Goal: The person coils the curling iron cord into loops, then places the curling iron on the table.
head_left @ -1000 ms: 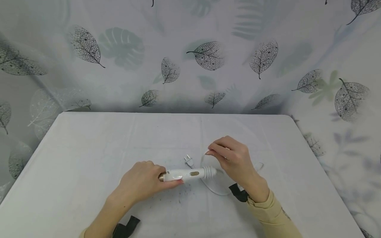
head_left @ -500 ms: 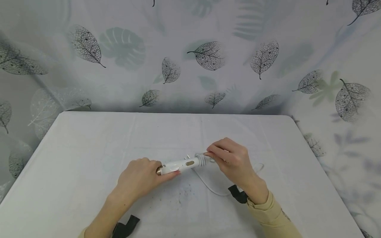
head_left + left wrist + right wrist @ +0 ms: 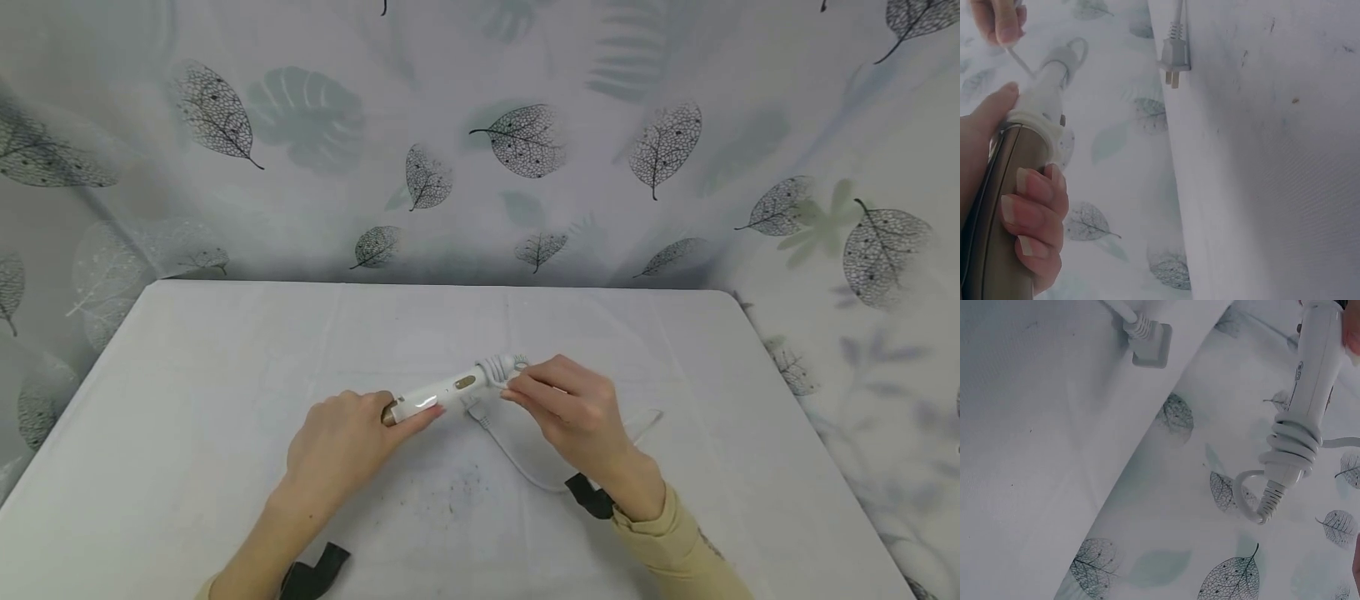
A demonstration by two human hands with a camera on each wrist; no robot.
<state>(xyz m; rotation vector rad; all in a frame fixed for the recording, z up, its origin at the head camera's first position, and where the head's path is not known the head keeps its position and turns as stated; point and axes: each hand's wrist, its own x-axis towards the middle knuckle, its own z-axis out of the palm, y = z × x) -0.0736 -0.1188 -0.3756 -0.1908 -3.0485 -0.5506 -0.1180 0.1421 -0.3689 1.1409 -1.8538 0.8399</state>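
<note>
My left hand [image 3: 337,450] grips a hair straightener [image 3: 427,402] with a white handle and a brownish-gold barrel. In the left wrist view its fingers curl round the barrel [image 3: 1007,219] and the thumb lies along it. Several turns of white cord [image 3: 1294,440] circle the handle's far end, where a loop leaves the strain relief. Close to those turns, my right hand [image 3: 573,408] pinches the cord between thumb and fingertips. The two-pin plug [image 3: 1175,56] lies on the table below the handle, the cord curving from it toward the right forearm.
A white cloth covers the table [image 3: 262,350], with small dark specks [image 3: 465,492] near its middle. Loose cord [image 3: 648,423] shows beyond the right wrist. Black straps [image 3: 590,497] sit at both wrists. A leaf-patterned curtain [image 3: 465,75] hangs behind and at the sides.
The straightener has tilted, its cord end swinging up and away, and moved slightly left with the left hand. The right hand has drawn the cord around the handle's end and come lower.
</note>
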